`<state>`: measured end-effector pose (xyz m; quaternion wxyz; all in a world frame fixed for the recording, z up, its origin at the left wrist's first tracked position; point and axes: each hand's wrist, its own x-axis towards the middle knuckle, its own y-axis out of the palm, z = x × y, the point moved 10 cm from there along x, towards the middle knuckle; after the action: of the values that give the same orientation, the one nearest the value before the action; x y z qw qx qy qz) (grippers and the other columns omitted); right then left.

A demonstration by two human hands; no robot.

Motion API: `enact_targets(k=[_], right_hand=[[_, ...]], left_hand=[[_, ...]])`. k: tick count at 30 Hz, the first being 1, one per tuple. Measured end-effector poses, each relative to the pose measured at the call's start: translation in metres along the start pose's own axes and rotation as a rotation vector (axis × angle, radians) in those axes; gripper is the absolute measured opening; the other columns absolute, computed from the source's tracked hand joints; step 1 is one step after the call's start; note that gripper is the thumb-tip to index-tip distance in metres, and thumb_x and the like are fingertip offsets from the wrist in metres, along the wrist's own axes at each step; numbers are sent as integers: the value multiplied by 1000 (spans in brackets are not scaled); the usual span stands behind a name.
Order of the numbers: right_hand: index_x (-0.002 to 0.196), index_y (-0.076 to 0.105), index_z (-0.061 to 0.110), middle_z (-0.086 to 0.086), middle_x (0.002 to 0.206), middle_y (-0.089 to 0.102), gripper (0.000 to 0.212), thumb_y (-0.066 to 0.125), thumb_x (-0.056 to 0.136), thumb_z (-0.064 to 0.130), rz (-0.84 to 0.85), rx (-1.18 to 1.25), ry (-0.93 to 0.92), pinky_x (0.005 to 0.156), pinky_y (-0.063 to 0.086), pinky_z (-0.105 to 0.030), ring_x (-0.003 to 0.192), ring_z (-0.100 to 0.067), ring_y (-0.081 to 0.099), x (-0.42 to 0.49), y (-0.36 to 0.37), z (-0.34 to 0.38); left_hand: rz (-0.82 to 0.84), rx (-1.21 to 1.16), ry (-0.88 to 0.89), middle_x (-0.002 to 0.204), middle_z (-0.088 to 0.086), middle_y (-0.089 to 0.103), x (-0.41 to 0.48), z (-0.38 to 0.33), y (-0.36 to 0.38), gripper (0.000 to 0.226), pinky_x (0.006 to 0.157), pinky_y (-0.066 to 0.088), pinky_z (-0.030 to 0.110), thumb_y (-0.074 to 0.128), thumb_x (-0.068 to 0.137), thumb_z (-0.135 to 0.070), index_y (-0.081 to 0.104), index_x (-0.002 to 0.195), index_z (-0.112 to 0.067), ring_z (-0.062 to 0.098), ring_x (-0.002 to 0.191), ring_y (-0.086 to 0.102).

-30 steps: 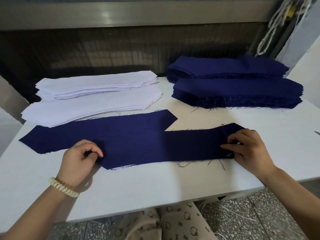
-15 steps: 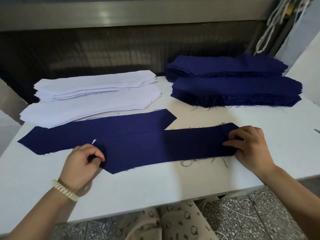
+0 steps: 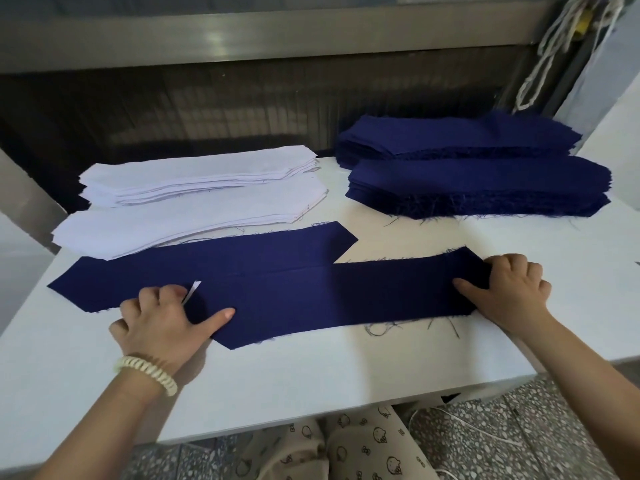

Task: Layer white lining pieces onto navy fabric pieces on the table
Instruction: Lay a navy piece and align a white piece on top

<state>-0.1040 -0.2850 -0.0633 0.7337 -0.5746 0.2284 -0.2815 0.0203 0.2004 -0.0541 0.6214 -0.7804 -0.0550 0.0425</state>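
trousers [image 3: 346, 441]: patterned, below the table edge.
table [image 3: 311, 386]: white top.
left hand [image 3: 162, 320]: pale bracelet [image 3: 149, 372] at the wrist; fingers curled on the left end of the near navy piece [image 3: 346, 299], thumb stretched flat on the cloth.
white tip [image 3: 192, 291]: sticks up just beside the left fingers.
right hand [image 3: 509, 289]: fingers curled over the right end of the near navy piece, thumb laid along it.
near navy piece: flat across the table front, overlapping the far navy piece [image 3: 225, 258], which lies further left.
white stacks: two, left rear, near [image 3: 180, 223] and far [image 3: 194, 174].
navy stacks: two, right rear, near [image 3: 478, 185] and far [image 3: 457, 136], frayed edges.
cord [image 3: 554, 46]: hangs top right.
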Motion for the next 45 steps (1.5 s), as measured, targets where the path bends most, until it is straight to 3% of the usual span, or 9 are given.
enact_targets(k=[6, 13, 19, 24, 32, 36, 39, 42, 45], right_hand=[[132, 46, 15, -11, 133, 42, 62, 66, 81, 44, 46, 106, -15, 99, 26, -44, 123, -33, 32, -2, -4, 10], [132, 45, 14, -12, 127, 51, 56, 67, 83, 31, 8, 225, -36, 95, 28, -43, 117, -35, 40, -4, -10, 14], [126, 47, 16, -5, 105, 59, 43, 64, 86, 17, 12, 415, -72, 95, 30, -41, 86, -24, 54, 2, -11, 13], [129, 45, 21, -2, 106, 57, 52, 68, 83, 14, 95, 622, -21, 94, 43, -54, 95, -29, 59, 8, -5, 8], [115, 55, 15, -12, 92, 61, 40, 64, 83, -5, 162, 921, 20, 84, 52, -54, 91, -39, 61, 14, 1, 10], [101, 62, 5, -9, 87, 65, 25, 60, 83, -11, 152, 1093, 52, 74, 58, -40, 83, -32, 63, 11, -1, 9], [90, 64, 2, -11, 81, 66, 12, 62, 82, -7, 163, 1164, 55, 54, 56, -22, 68, -23, 64, 8, -6, 16], [85, 65, 2, -9, 78, 66, 8, 66, 80, -3, 178, 1176, -5, 58, 55, -24, 63, -17, 65, 10, -8, 34], [86, 65, 4, -10, 82, 66, 7, 66, 81, -1, 222, 1146, -54, 72, 53, -32, 72, -21, 62, 15, -1, 61]], left_hand=[[99, -134, -10, 126, 6, 45, 13, 1, 6, 67, 99, 28, 45, 73, 66, -60, 52, 116, -20, 35, 120, 34], [49, -574, 125, 90, 6, 63, 15, -11, -5, 26, 74, 41, 35, 73, 80, -17, 49, 90, -16, 26, 81, 57], [-50, -647, 161, 78, 11, 66, 10, -10, -16, 31, 71, 45, 38, 69, 84, -17, 46, 105, -22, 29, 77, 61], [-91, -588, 211, 84, 26, 63, 10, -14, -20, 22, 70, 45, 42, 64, 87, -17, 52, 105, -19, 37, 74, 58], [-146, -642, 241, 79, 10, 66, 13, -8, -26, 21, 69, 46, 36, 62, 88, -13, 53, 102, -25, 26, 72, 60], [-104, -959, 107, 86, 5, 70, 15, 6, -19, 30, 72, 53, 35, 62, 89, -12, 52, 101, -37, 16, 77, 67], [-136, -1058, 23, 83, -5, 68, 26, 22, -20, 27, 72, 53, 28, 65, 87, -13, 54, 109, -24, 5, 73, 67], [-108, -1095, -44, 84, 0, 69, 44, 36, -19, 9, 81, 51, 38, 65, 88, -12, 63, 96, -13, 17, 79, 67], [-96, -1112, -127, 72, 0, 65, 67, 50, -22, 15, 62, 54, 28, 62, 89, -8, 60, 77, -16, 14, 64, 62]])
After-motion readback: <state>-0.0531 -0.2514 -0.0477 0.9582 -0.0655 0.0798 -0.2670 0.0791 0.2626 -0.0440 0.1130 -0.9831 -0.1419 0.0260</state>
